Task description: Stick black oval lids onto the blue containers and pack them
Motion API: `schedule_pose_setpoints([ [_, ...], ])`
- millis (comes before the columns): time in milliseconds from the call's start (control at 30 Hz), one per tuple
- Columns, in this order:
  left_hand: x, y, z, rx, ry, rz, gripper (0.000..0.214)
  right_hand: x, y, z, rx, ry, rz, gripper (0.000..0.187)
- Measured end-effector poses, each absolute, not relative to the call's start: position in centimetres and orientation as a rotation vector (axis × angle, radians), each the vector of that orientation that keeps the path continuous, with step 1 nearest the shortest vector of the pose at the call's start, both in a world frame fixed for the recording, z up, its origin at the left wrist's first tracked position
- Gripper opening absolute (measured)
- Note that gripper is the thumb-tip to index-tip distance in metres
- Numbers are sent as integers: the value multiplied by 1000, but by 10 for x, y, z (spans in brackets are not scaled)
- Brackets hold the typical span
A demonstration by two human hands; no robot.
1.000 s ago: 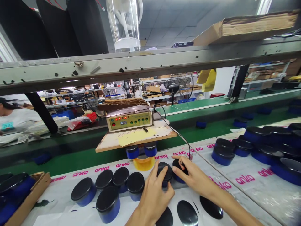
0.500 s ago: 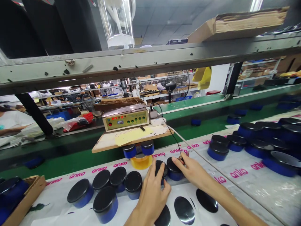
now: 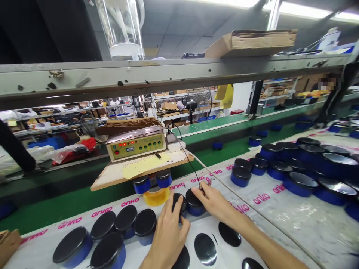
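My left hand (image 3: 167, 229) rests over a round blue piece with a glossy black top (image 3: 179, 204), two fingers on its top and the thumb by its near side. Beside it stands another black-topped blue piece (image 3: 195, 201). My right hand (image 3: 213, 200) reaches in just above that one, thumb and fingers pinched around the end of a thin black cable (image 3: 193, 168). The cable's tip is hidden by the fingers. From there the cable runs up to a cream control box (image 3: 136, 144) with lit red lights.
More black-topped blue pieces stand at left (image 3: 72, 244) and in a large group at right (image 3: 301, 183). Flat black discs (image 3: 205, 248) lie on a white sheet. A pale cord (image 3: 246, 201) crosses the table, and a metal shelf beam (image 3: 168, 73) spans overhead.
The view has shifted to the right, so everything appears further left. Both hands keep nearly the same places over the two blue pieces.
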State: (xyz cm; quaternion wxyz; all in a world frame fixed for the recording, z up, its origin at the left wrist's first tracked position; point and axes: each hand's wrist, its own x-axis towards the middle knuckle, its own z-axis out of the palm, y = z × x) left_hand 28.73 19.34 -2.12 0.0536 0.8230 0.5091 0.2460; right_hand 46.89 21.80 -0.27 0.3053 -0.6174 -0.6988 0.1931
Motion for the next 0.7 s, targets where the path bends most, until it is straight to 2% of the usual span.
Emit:
schedule_pose_setpoints([
  [233,288,194,-29,2843,1647,839,38,484,216,9,-1798,-1932,328,26],
  [433,293,189,-10,3056,2032,585,37,515,197,24,-1802,-2245,353,22],
  [500,290,186,1,3067,2036,571,38,523,178,31,-1812,-2315,371,20],
  [600,279,175,14,3067,1851,564,34,523,143,43,-1711,-2367,342,39],
  [700,263,153,-1,3076,1329,396,30,508,113,51,-1509,-2416,538,36],
])
